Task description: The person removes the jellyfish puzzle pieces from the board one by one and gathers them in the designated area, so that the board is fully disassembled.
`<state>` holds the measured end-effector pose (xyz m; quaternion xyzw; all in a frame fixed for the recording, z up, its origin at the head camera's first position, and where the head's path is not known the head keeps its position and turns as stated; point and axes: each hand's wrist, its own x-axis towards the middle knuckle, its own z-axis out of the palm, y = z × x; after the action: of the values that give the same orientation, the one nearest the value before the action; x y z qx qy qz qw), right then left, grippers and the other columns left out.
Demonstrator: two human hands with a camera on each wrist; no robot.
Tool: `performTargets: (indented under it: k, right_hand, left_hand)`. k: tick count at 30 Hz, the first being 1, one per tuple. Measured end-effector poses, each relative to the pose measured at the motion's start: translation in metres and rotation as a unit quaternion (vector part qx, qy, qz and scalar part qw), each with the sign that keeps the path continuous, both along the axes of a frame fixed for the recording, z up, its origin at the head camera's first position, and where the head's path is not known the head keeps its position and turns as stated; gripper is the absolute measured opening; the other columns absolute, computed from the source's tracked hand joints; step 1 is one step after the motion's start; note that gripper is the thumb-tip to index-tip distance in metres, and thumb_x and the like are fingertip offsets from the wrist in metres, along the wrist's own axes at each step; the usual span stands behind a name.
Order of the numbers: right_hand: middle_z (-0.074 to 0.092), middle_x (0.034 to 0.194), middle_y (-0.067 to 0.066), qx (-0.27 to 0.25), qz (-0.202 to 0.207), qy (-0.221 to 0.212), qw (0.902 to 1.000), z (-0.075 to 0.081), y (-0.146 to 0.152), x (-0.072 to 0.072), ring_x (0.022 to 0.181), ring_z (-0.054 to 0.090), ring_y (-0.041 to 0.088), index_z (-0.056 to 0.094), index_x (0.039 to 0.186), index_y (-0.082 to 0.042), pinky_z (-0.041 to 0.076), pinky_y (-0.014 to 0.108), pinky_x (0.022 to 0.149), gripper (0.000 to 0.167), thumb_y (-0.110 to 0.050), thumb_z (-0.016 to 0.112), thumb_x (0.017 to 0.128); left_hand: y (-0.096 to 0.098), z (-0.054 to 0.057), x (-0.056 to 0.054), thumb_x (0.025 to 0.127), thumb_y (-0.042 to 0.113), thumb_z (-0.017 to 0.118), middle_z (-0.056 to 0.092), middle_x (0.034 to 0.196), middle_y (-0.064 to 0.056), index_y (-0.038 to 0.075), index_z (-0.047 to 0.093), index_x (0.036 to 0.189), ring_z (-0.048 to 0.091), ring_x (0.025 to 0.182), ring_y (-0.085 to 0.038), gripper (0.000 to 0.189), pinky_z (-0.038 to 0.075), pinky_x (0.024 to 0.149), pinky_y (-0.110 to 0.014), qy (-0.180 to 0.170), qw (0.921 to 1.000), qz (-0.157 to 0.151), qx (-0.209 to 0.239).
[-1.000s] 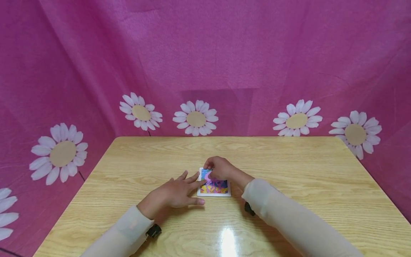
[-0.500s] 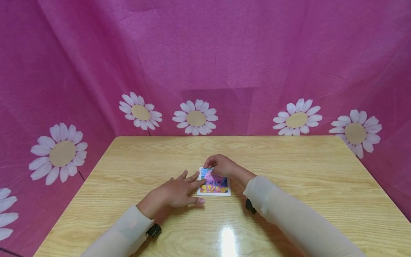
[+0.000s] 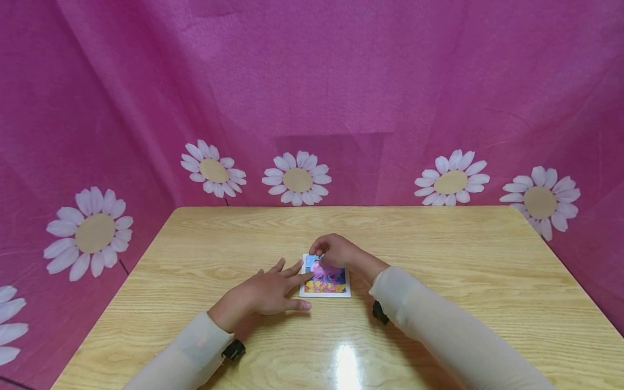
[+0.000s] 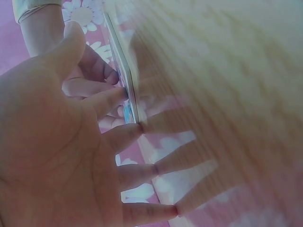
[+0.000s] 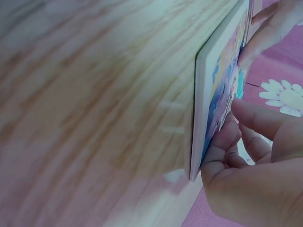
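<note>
White-bordered multicoloured picture (image 3: 326,283); tan grained table (image 3: 429,254); magenta daisy-print cloth (image 3: 312,92).

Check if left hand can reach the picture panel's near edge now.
Likely yes: the left hand sits at the picture panel, its thumb close to that uncovered edge; the right hand is toward the far side.

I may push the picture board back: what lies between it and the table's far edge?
Head view: past the board, part of the right hand, then bare tabletop.

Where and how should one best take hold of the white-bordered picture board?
Probably pinch the middle of its near edge, coming from the person's side: the picture board lies flat and thin on the table, and that stretch of rim is uncovered.
</note>
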<state>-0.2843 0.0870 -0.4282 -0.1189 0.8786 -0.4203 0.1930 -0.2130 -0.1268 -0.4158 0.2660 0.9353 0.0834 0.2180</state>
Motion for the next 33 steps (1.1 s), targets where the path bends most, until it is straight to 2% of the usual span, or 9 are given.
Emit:
performTargets:
  k: [7,14,23,33]
  right_hand:
    - [0.063,0.098,0.005,-0.018,-0.02,-0.027,0.9993,0.0024,0.0002,-0.0012,0.091,0.054,0.017,0.076,0.107,-0.007,0.046,0.026,0.076,0.019,0.002,0.065,0.094]
    - [0.062,0.09,0.004,-0.026,-0.019,-0.021,0.9993,0.0001,0.0,-0.0024,0.075,0.052,0.014,0.076,0.106,-0.007,0.043,0.023,0.06,0.014,-0.002,0.067,0.096]
    - [0.064,0.087,0.004,-0.027,-0.035,-0.007,0.999,0.0006,-0.0019,0.0003,0.072,0.05,0.014,0.077,0.102,-0.007,0.042,0.024,0.059,0.009,-0.007,0.072,0.095]
    - [0.064,0.091,0.005,-0.024,-0.051,-0.002,0.9984,0.002,-0.002,0.0008,0.079,0.051,0.015,0.078,0.1,-0.008,0.042,0.026,0.065,0.009,-0.009,0.071,0.094]
  left_hand:
    - [-0.0003,-0.0008,-0.0004,0.093,0.074,0.052,0.015,0.173,0.008,0.04,0.031,0.162,0.007,0.159,-0.038,0.08,0.02,0.116,-0.075,-0.006,1.0,0.005,0.002]
    - [-0.0005,-0.0006,-0.0002,0.093,0.075,0.052,0.016,0.172,0.008,0.04,0.031,0.162,0.008,0.159,-0.038,0.08,0.02,0.115,-0.075,-0.007,1.0,0.005,0.003]
    - [-0.0001,-0.0008,-0.0002,0.093,0.074,0.052,0.017,0.172,0.007,0.039,0.032,0.162,0.009,0.158,-0.039,0.08,0.02,0.115,-0.075,-0.003,1.0,0.002,-0.001]
    - [-0.0001,-0.0004,-0.0006,0.093,0.075,0.052,0.016,0.173,0.008,0.04,0.031,0.162,0.008,0.159,-0.038,0.08,0.02,0.116,-0.074,-0.003,1.0,0.001,-0.005]
